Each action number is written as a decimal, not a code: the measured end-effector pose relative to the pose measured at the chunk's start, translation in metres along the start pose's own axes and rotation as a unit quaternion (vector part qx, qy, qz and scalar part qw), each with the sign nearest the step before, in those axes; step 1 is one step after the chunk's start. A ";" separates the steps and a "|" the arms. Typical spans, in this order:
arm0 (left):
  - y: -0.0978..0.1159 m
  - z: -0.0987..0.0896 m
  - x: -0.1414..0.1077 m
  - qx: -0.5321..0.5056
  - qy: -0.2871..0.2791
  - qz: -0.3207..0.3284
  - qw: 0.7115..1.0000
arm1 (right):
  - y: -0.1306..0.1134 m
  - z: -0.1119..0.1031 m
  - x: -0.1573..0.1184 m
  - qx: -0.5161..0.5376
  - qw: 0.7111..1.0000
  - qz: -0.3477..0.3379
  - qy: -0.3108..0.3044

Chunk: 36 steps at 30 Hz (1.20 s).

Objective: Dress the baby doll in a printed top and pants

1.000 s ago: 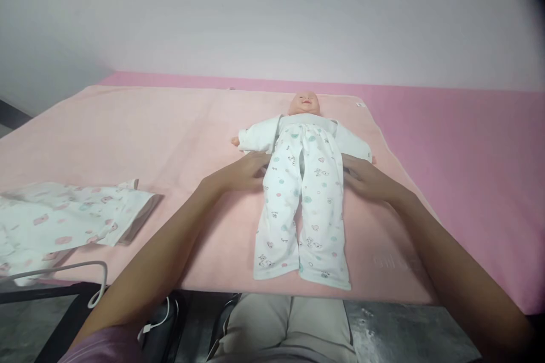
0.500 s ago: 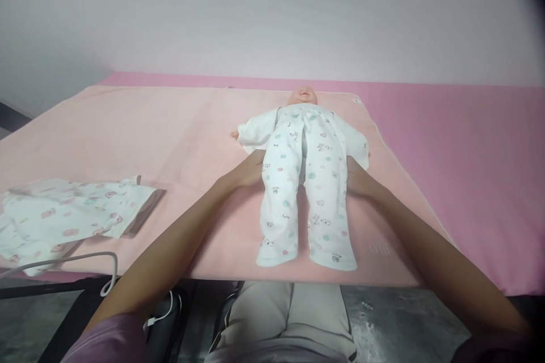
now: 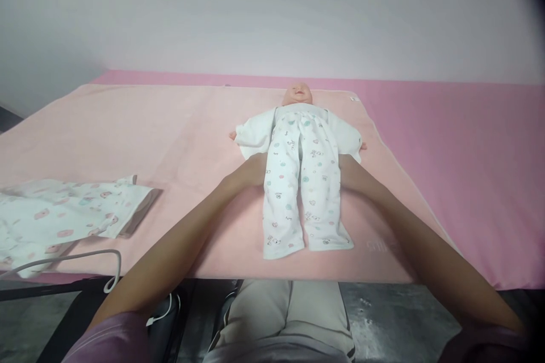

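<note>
A baby doll (image 3: 298,94) lies on its back on the peach mat (image 3: 187,125), its head toward the wall and its arms spread in a white top (image 3: 256,129). White printed pants (image 3: 283,181) lie over its front, the waistband near its chest and the legs pointing toward me. My left hand (image 3: 256,168) reaches under the pants from the left side, and my right hand (image 3: 347,170) reaches under them from the right. The pants hide the fingers of both hands, so what they hold cannot be made out.
Another printed white garment (image 3: 76,210) lies at the mat's left front, with a white cable (image 3: 85,255) beside it. Pink surface (image 3: 451,153) shows right of the mat. A pale wall rises behind.
The pants have shifted slightly down from the doll's chin, and their leg ends have moved and creased. Both hands remain beneath them, the right one slightly further inward.
</note>
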<state>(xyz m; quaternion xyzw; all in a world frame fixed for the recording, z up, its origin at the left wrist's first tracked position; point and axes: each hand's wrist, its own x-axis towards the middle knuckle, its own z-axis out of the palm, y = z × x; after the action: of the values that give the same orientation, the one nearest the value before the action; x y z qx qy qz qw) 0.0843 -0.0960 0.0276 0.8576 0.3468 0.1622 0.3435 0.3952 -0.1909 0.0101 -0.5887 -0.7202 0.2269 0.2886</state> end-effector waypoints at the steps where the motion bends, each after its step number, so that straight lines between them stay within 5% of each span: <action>1: 0.001 -0.006 -0.001 0.003 -0.028 -0.016 0.999 | -0.001 -0.004 -0.001 0.000 1.000 0.009 -0.003; 4: -0.005 -0.026 -0.008 0.035 -0.029 -0.098 0.994 | -0.003 -0.019 -0.006 -0.012 0.999 0.044 0.021; 9: -0.035 -0.041 -0.018 0.113 0.223 -0.206 0.946 | 0.013 -0.039 -0.012 -0.184 0.945 0.207 0.173; 13: -0.045 -0.033 -0.007 0.152 0.245 -0.216 0.933 | 0.025 -0.039 -0.007 -0.200 0.934 0.283 0.089; 17: -0.035 -0.038 -0.005 0.111 0.196 -0.236 0.945 | 0.027 -0.047 -0.004 -0.079 0.962 0.257 0.048; 20: -0.017 -0.045 -0.009 0.008 0.253 -0.240 0.937 | 0.014 -0.063 0.002 0.100 0.966 0.213 0.107; 22: 0.002 -0.045 -0.006 -0.036 0.332 -0.158 0.929 | -0.007 -0.069 0.013 0.176 0.958 0.169 0.151; 24: 0.024 -0.037 0.003 -0.046 0.351 -0.017 0.935 | -0.037 -0.065 0.029 0.175 0.961 0.104 0.189; 27: 0.048 -0.019 0.013 -0.005 0.215 0.166 0.962 | -0.077 -0.043 0.040 0.084 0.985 -0.060 0.138; 29: 0.048 -0.009 0.007 0.036 0.141 0.210 0.967 | -0.086 -0.027 0.032 0.020 0.989 -0.136 0.057; 34: 0.016 -0.001 -0.032 0.065 0.230 0.122 0.963 | -0.051 -0.010 -0.010 -0.028 0.981 -0.106 0.159; 36: 0.009 -0.003 -0.043 0.068 0.213 0.077 0.972 | -0.040 -0.013 -0.021 -0.044 0.979 -0.109 0.164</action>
<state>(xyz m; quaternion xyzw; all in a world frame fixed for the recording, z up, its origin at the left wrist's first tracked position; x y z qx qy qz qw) 0.0567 -0.1299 0.0342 0.8488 0.3553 0.3430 0.1889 0.3781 -0.2193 0.0427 -0.5483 -0.7320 0.0627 0.3995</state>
